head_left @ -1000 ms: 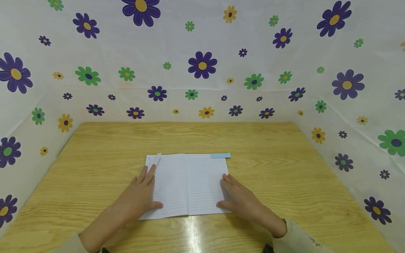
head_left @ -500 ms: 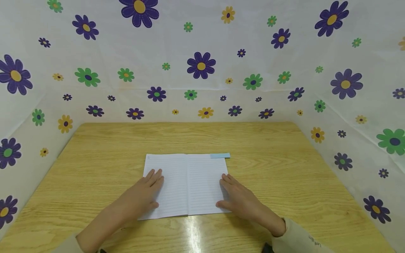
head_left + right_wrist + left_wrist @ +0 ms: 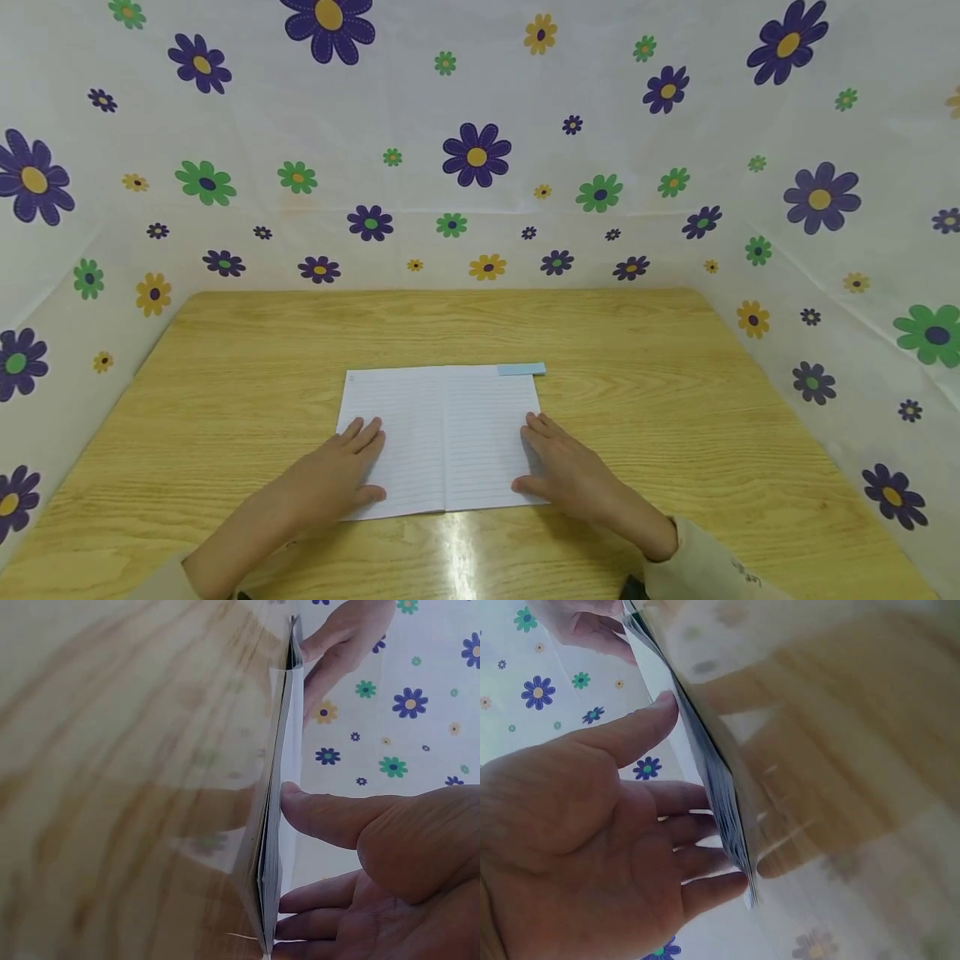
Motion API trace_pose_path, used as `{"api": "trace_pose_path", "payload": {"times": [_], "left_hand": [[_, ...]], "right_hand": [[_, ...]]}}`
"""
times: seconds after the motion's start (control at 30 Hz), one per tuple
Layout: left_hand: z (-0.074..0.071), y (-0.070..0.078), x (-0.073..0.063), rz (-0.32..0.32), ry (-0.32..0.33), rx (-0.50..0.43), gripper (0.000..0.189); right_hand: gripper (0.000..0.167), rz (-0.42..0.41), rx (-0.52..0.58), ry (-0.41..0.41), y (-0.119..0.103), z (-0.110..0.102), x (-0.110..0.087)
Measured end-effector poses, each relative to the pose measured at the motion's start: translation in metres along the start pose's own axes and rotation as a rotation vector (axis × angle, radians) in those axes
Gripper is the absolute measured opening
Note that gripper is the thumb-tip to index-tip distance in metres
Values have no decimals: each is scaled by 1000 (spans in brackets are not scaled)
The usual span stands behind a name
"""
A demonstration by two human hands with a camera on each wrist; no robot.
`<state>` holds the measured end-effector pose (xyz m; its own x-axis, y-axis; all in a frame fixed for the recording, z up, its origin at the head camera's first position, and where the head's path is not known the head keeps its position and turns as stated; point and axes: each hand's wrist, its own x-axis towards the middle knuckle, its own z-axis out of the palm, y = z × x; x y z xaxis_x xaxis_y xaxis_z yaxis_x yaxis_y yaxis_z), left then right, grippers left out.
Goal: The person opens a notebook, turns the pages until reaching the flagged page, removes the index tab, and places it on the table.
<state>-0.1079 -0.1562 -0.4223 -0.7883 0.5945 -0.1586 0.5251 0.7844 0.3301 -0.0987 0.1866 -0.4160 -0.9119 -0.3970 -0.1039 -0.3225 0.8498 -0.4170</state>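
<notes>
An open notebook [image 3: 420,433] with lined white pages lies flat on the wooden table, its spine running down the middle. My left hand [image 3: 337,475] rests on the left page with fingers extended, the thumb near the lower part. On the right page's outer edge lies my right hand [image 3: 566,471], fingers straight and thumb on the paper. A pale blue strip [image 3: 521,369] sticks out at the notebook's top right corner. In the left wrist view the stacked page edges [image 3: 724,802] show under the fingertips; the right wrist view shows the thumb touching the notebook [image 3: 276,825] from above.
The glossy wooden table [image 3: 450,325] stretches around the notebook on all sides. A white cloth with printed flowers [image 3: 480,100] stands behind the table and along both its sides.
A page corner that stood up by my left fingers one second ago now lies flat. My left hand has shifted slightly down the left page; the right hand has stayed put.
</notes>
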Motion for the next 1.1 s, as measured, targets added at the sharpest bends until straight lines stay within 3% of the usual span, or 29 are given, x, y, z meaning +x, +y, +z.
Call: {"api": "trace_pose_path", "payload": {"times": [0.13,0.23,0.5,0.7,0.8,0.97,1.1], "left_hand": [[0,-6,-4,-85,6,-14,88],[-3,-10,-8,-106,3,-41,93],[-7,-13,-12,-101,-23,-123,100],[-7,-14,-12,-93,-16,-124,101],[-8,-13,-11,-97,-15,-125,101],[-9,-13,-11,-93,-14,-115,101],[-9,-13,-11,-88,-13,-116,101]], "right_hand": [[76,-1,29,3,-2,-2,-1],[76,-8,49,6,-2,-3,-1],[68,-84,34,-31,10,-12,1],[53,-179,13,-68,22,-26,8],[46,-188,17,-60,29,-30,13],[38,-174,101,-8,50,-29,27],[32,-198,242,27,70,-31,40]]}}
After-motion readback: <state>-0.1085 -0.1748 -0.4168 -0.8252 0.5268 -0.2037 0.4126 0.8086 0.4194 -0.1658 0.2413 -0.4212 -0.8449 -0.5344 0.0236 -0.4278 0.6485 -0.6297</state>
